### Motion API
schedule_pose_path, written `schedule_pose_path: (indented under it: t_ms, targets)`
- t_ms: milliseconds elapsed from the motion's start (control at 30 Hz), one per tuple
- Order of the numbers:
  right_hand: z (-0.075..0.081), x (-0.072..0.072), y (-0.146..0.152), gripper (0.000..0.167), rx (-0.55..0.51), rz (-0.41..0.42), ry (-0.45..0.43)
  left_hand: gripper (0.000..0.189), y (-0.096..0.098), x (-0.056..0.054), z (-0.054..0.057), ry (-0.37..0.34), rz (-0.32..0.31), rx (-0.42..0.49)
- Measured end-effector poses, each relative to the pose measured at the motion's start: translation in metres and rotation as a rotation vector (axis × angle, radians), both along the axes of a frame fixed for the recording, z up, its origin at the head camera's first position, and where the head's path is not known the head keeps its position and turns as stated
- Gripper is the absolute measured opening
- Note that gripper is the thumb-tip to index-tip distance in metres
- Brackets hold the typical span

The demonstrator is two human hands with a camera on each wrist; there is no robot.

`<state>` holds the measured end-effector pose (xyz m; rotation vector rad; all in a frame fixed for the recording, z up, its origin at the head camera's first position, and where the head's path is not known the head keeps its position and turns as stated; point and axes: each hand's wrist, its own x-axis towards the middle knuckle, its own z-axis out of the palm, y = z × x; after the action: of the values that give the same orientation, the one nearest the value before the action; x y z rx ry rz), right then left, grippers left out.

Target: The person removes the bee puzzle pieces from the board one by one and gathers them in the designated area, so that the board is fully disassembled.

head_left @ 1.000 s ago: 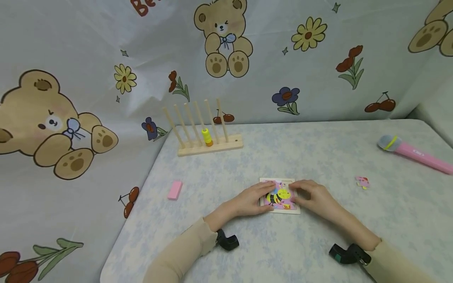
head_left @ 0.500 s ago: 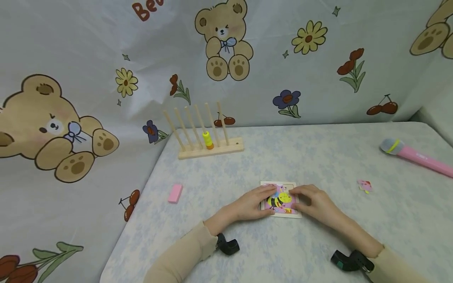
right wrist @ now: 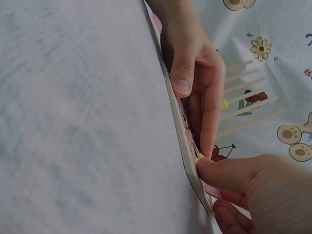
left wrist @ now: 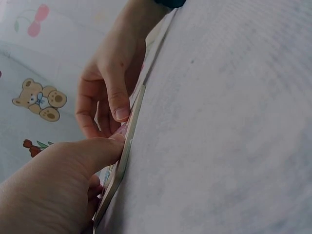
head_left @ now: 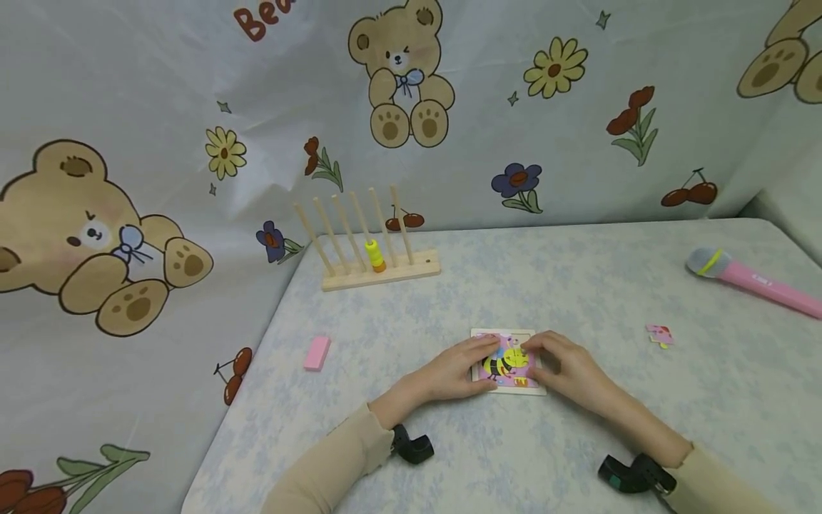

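A small jigsaw puzzle board [head_left: 509, 391] with a yellow bee on pink lies on the table, inside a pale wooden frame. My left hand [head_left: 459, 368] rests over its left side. The thumb presses near the front edge of the frame, and the extended fingers reach across the top. At the right side my right hand [head_left: 571, 368] pinches a pink jigsaw piece [right wrist: 211, 190] between thumb and fingers, tilted at the board in the right wrist view. Part of the bee picture is hidden under the fingers.
Another loose puzzle piece [head_left: 659, 333] lies to the right. A pink toy microphone [head_left: 764, 285] is farther right. Behind stands a wooden peg rack [head_left: 411, 268] with yellow and orange beads [head_left: 374, 253] on one peg. A pink block [head_left: 317, 353] lies on the left.
The right fingertips have shifted slightly left over the board. The left hand stays in place on it. The head view has tilted a little.
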<state>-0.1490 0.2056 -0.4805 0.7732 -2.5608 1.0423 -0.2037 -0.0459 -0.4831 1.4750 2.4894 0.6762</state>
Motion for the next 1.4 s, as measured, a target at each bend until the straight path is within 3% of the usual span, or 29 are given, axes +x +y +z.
schedule_pose_path:
  t_ms: [167,467,933,1400]
  targets:
    - [-0.0001,-0.0014,-0.0010,0.040,-0.021,0.028,0.022,0.067,-0.0008,0.0005,0.0014,-0.006,0.007,0.006]
    - [-0.0021,-0.0001,-0.0031,0.041,0.035,-0.003,0.058,0.067,-0.0027,0.0000,0.0007,-0.008,0.003,0.011]
    - [-0.0022,-0.0016,-0.0009,0.039,0.039,0.008,0.131,0.067,-0.0013,-0.0012,0.0018,-0.003,-0.010,0.022]
    - [-0.0052,-0.0024,0.0013,0.040,-0.039,0.025,0.166,0.067,0.0003,0.0016,0.0022,-0.022,-0.004,0.021]
